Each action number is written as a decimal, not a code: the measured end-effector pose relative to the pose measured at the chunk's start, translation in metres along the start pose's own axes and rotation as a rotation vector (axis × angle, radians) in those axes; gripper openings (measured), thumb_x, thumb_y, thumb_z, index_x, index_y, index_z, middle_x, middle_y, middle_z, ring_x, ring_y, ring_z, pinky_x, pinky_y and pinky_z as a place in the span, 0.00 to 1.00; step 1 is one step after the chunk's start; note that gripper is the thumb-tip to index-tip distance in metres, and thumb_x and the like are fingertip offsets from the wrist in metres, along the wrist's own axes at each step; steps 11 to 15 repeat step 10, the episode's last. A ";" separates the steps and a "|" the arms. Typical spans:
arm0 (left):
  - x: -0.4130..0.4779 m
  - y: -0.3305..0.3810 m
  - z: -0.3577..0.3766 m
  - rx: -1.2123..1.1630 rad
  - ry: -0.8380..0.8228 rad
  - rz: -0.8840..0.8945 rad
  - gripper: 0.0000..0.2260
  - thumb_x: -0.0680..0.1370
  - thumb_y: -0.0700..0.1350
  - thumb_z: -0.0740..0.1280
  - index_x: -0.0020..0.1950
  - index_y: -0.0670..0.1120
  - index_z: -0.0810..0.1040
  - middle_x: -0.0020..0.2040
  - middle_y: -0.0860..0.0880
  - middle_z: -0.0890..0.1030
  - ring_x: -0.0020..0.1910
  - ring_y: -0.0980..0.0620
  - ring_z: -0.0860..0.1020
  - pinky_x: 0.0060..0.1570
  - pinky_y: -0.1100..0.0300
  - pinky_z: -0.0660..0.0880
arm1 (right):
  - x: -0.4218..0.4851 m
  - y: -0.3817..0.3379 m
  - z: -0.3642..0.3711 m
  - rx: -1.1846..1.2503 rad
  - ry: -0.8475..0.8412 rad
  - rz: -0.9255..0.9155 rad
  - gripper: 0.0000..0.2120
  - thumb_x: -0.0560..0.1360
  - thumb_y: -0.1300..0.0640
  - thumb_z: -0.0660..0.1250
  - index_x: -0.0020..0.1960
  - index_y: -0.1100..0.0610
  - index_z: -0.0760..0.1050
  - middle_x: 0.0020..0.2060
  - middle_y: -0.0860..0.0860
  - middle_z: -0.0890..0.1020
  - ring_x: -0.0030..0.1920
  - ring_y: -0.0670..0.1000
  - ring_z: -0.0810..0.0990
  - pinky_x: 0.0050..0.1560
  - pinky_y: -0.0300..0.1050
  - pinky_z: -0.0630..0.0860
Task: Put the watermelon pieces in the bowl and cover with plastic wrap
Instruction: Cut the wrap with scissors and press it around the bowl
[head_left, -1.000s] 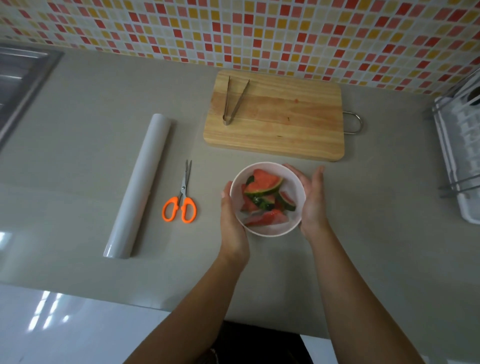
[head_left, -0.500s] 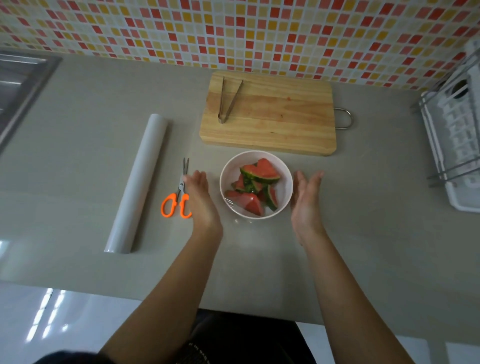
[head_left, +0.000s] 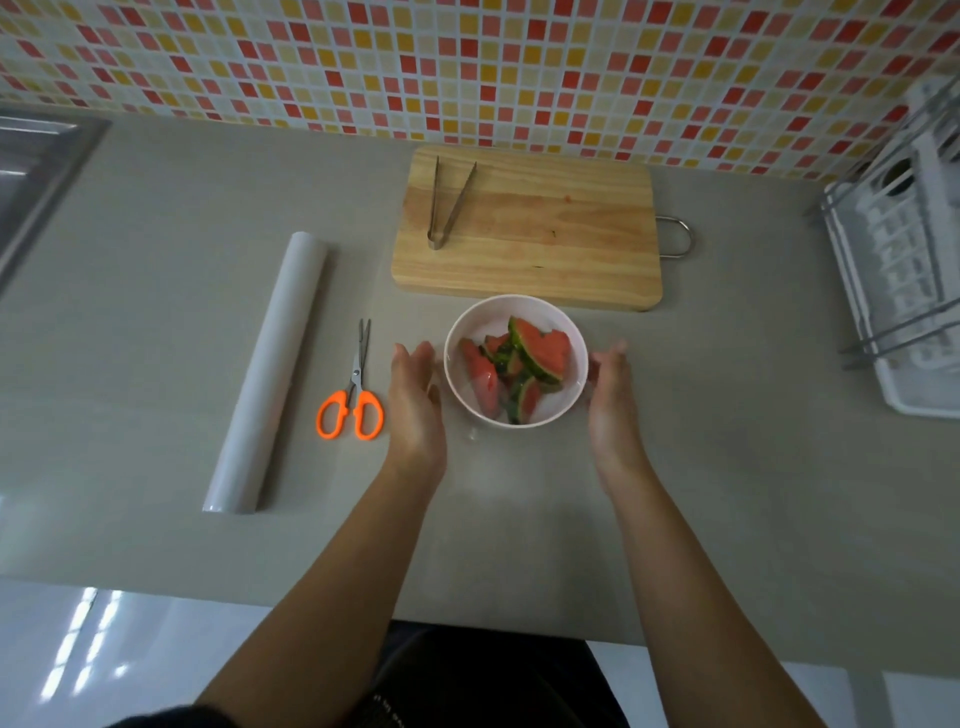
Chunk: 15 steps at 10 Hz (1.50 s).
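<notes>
A white bowl (head_left: 457, 384) stands on the grey counter just in front of the cutting board, holding several watermelon pieces (head_left: 540, 351) with red flesh and green rind. A thin glossy film seems to lie over its top, with a small clear fold at the near rim. My left hand (head_left: 415, 405) is flat and open just left of the bowl, a little apart from it. My right hand (head_left: 610, 400) is open at the bowl's right side, fingers close to the rim. The roll of plastic wrap (head_left: 267, 371) lies lengthwise further left.
Orange-handled scissors (head_left: 353, 410) lie between the roll and my left hand. A wooden cutting board (head_left: 545, 244) with metal tongs (head_left: 448, 205) sits behind the bowl. A sink (head_left: 36, 171) is at far left, a white dish rack (head_left: 904, 270) at far right.
Both hands let go of the bowl's sides and drew apart, then came back in close beside it. The bowl now stands on the counter nearer the cutting board.
</notes>
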<state>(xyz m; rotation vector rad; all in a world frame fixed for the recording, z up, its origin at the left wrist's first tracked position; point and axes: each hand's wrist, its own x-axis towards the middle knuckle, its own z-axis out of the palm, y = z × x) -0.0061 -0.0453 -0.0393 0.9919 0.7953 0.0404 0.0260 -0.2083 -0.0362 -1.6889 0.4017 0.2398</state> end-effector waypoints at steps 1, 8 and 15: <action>-0.015 -0.009 0.002 0.108 0.115 -0.118 0.27 0.82 0.57 0.49 0.50 0.38 0.79 0.45 0.44 0.85 0.51 0.46 0.79 0.55 0.55 0.74 | 0.007 -0.011 0.001 -0.057 -0.114 -0.042 0.37 0.68 0.28 0.39 0.59 0.47 0.73 0.58 0.48 0.79 0.60 0.48 0.76 0.60 0.45 0.70; -0.004 0.040 0.013 0.531 -0.100 0.003 0.32 0.79 0.64 0.43 0.69 0.44 0.71 0.65 0.42 0.76 0.65 0.44 0.72 0.69 0.46 0.64 | 0.012 -0.018 -0.014 -0.052 -0.109 0.134 0.31 0.74 0.32 0.41 0.43 0.48 0.78 0.39 0.45 0.86 0.42 0.43 0.83 0.46 0.40 0.74; 0.007 0.058 0.009 0.586 -0.169 0.058 0.32 0.80 0.62 0.41 0.57 0.44 0.79 0.57 0.42 0.81 0.59 0.44 0.77 0.66 0.44 0.68 | 0.010 -0.012 -0.010 -0.040 -0.127 0.115 0.34 0.71 0.29 0.42 0.39 0.49 0.79 0.33 0.41 0.85 0.37 0.42 0.83 0.44 0.40 0.73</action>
